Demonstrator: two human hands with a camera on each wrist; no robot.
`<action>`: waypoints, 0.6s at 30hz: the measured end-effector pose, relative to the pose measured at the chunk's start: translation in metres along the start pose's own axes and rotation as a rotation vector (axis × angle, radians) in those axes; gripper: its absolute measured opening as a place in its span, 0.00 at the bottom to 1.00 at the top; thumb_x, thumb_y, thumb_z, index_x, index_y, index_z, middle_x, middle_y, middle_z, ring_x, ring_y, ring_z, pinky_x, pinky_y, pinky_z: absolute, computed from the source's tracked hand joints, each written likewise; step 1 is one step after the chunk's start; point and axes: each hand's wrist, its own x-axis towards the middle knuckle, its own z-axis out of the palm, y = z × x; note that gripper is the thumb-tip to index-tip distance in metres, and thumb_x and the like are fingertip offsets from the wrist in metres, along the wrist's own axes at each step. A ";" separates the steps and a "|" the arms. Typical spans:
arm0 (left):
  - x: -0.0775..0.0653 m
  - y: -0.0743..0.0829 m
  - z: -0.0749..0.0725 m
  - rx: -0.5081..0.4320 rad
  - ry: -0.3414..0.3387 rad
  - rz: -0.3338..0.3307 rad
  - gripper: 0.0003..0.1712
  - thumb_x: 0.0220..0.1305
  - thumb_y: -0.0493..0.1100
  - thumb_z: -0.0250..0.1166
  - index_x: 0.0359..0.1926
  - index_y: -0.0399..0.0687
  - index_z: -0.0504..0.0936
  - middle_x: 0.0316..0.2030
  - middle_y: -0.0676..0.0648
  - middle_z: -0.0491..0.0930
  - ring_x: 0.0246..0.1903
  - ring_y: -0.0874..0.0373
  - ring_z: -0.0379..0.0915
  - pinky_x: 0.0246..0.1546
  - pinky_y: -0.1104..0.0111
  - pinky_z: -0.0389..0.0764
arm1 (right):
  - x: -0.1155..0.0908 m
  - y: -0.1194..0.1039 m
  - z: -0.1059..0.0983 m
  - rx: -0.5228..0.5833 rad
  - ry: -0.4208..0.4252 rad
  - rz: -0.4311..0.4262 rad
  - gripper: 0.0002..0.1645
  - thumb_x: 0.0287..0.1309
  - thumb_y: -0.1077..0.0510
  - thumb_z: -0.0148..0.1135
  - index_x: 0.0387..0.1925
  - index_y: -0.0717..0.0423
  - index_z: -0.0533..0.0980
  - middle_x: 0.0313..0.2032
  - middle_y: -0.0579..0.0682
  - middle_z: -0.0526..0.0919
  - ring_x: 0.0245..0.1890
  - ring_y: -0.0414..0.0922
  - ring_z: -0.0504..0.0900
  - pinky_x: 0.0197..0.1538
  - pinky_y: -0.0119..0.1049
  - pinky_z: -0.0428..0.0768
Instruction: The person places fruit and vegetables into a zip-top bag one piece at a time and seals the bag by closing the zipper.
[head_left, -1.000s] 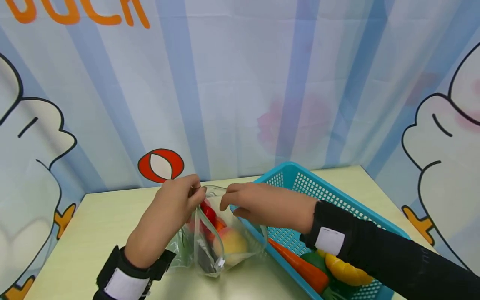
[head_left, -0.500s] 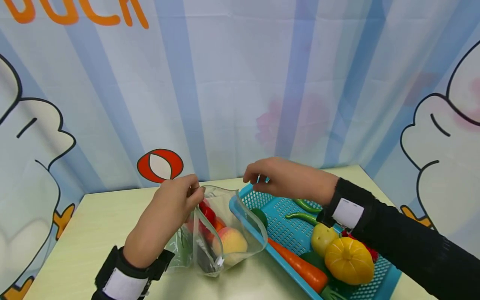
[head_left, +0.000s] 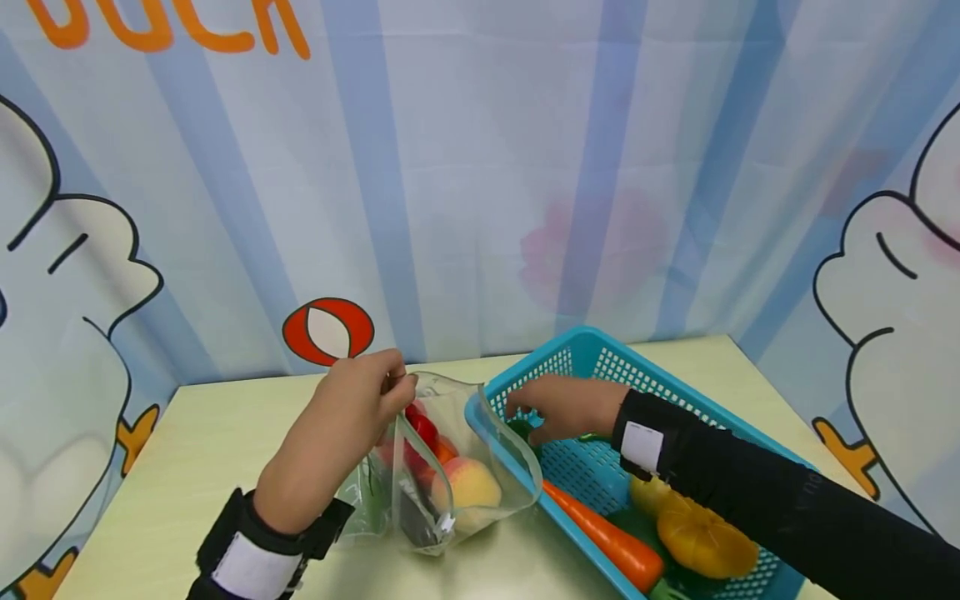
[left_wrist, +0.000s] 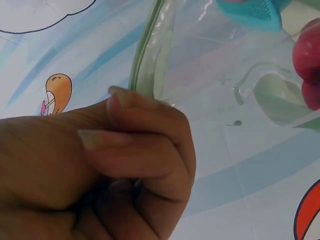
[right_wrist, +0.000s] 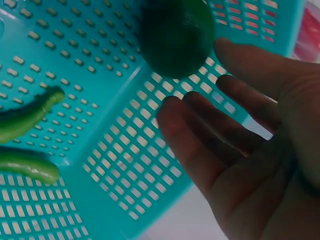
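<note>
Pinching clear plastic bag point(head_left: 461, 408) in left hand point(head_left: 352, 406), likely propping it open | holding right hand point(head_left: 573, 406) loosely spread near rounded dark-green produce point(right_wrist: 177, 42)

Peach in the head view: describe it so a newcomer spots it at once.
On the pale table, left of the blue basket, the left hand holds the edge of a clear bag. Low inside it, on the basket side, lies the peach. It is round and yellow with a pinkish blush, while its neighbours in the bag look red, orange or dark.
</note>
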 end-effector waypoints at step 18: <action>0.001 -0.002 0.001 -0.006 -0.007 -0.009 0.12 0.70 0.40 0.53 0.27 0.46 0.69 0.17 0.49 0.68 0.12 0.60 0.70 0.25 0.68 0.65 | 0.005 -0.003 0.032 -0.075 -0.103 0.025 0.33 0.53 0.57 0.72 0.60 0.45 0.72 0.57 0.50 0.75 0.54 0.47 0.75 0.51 0.38 0.79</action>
